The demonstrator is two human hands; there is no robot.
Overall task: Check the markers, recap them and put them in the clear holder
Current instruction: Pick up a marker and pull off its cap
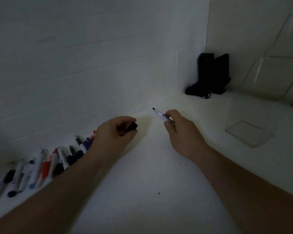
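My right hand (179,132) pinches an uncapped white marker (159,114) with a black tip that points up and to the left. My left hand (115,130) curls around its black cap (133,126), a short gap left of the marker tip. A row of several markers (41,164) with black, blue and red caps lies along the wall at the lower left, partly hidden behind my left forearm. The clear holder (249,132) stands on the white surface to the right of my right hand.
A white tiled wall runs behind the surface. Two black objects (208,75) stand in the back corner. A clear plastic stand (269,76) leans against the right wall.
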